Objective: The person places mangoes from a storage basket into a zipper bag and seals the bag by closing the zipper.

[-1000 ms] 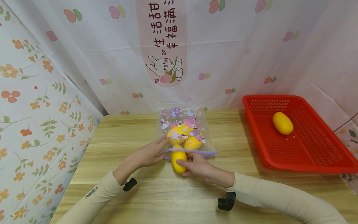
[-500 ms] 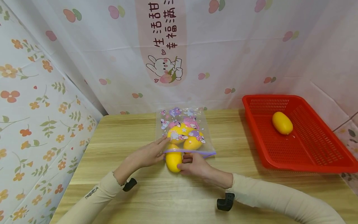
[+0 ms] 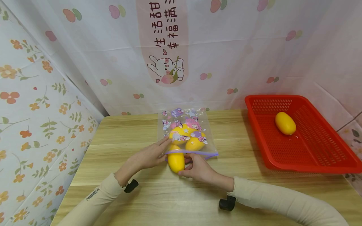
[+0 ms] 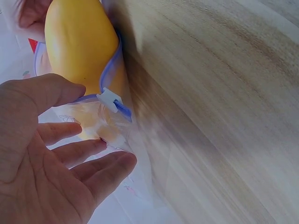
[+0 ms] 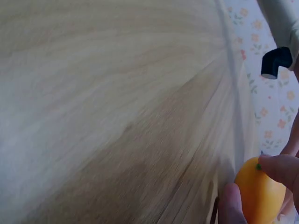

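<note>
A clear zip bag (image 3: 185,116) with pink and purple prints lies on the table, its purple-edged mouth facing me. Yellow mangoes (image 3: 195,143) are inside it. Another mango (image 3: 176,164) is partly in the mouth, its near end sticking out. My right hand (image 3: 199,169) holds this mango from the right, with the thumb by its near end; in the right wrist view a small green spot (image 5: 258,166) marks that end. My left hand (image 3: 154,154) rests on the bag's left edge with relaxed fingers (image 4: 110,175), its thumb beside the zip and white slider (image 4: 109,99).
A red plastic basket (image 3: 261,150) stands on the right of the wooden table (image 3: 127,131), with one more mango (image 3: 285,123) in it. A printed curtain (image 3: 113,62) hangs right behind the table, and a floral cloth (image 3: 42,135) runs along the left side.
The mango in the mouth has shifted left and turned straighter. My right thumb has gone from its top to its near end. The left hand has stayed in place.
</note>
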`<state>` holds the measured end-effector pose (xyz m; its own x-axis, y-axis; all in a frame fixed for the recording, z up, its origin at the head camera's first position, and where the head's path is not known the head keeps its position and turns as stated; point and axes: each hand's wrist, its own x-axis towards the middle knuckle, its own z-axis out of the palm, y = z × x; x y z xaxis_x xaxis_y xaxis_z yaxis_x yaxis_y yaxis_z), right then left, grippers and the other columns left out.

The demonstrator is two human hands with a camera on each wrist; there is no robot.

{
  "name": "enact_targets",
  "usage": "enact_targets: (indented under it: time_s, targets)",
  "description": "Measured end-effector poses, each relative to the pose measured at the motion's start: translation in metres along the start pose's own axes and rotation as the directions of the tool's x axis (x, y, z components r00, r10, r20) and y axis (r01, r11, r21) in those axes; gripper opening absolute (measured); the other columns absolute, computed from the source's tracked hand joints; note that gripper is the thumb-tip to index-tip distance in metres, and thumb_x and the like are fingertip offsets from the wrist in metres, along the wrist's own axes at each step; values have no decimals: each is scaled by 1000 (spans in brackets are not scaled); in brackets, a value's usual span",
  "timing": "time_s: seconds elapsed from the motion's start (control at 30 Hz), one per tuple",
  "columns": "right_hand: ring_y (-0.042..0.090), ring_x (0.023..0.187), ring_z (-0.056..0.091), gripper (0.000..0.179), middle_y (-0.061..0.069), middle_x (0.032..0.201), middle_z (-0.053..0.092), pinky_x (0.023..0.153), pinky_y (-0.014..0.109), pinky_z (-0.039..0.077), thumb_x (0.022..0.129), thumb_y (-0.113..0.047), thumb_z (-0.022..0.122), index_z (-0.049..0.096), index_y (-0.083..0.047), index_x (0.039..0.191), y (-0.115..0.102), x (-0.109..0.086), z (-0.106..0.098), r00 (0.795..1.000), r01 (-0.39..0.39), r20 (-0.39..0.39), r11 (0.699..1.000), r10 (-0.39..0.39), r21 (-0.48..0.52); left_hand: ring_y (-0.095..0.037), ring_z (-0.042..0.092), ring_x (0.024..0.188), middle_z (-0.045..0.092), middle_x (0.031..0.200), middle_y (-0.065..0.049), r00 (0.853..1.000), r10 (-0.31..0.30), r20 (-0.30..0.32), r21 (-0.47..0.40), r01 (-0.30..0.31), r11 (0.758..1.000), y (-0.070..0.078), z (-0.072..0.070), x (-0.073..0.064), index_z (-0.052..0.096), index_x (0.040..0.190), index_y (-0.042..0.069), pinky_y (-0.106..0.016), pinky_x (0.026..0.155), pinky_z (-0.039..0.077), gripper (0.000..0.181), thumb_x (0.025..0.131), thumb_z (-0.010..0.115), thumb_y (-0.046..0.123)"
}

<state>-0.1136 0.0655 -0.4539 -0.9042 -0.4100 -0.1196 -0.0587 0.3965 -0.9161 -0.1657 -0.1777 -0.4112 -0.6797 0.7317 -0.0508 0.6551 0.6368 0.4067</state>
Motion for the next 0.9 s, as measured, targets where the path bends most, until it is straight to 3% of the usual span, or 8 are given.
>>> enact_targets:
  time_s: [0.17, 0.4, 0.7, 0.9]
  targets:
    - [16, 76, 67, 62, 11, 100, 68, 61, 25, 58, 81, -13, 88, 56, 17, 125, 0, 0, -1, 999, 45, -7, 994, -46, -97, -39, 29, 146, 30, 157, -30, 1000, 3, -1, 0, -3, 1000, 1, 0, 0, 34, 154, -7, -52, 112, 35, 64, 99, 64, 9]
    - [10, 72, 64, 46, 6, 92, 69, 68, 22, 56, 82, -21, 87, 65, 7, 112, 0, -1, -3, 993, 116, 8, 957, -119, -266, -39, 30, 146, 30, 157, -31, 1000, 9, -4, 9, -9, 1000, 0, 0, 1, 34, 153, -8, -52, 112, 34, 63, 99, 63, 9]
    - [7, 65, 56, 25, 0, 78, 64, 60, 23, 53, 85, -22, 85, 68, -5, 91, 3, -1, -4, 978, 204, 33, 909, -206, -363, -40, 33, 144, 31, 156, -31, 1000, 18, -9, 19, -18, 1000, 0, 0, 0, 35, 153, -8, -52, 111, 36, 64, 99, 64, 9]
    - [6, 61, 53, 23, -4, 72, 59, 56, 23, 50, 87, -21, 83, 66, -7, 83, 3, -2, -4, 970, 239, 50, 890, -239, -389, -40, 31, 145, 31, 157, -31, 1000, 14, -7, 13, -14, 1000, 0, 1, 1, 35, 153, -7, -52, 112, 35, 64, 99, 64, 8]
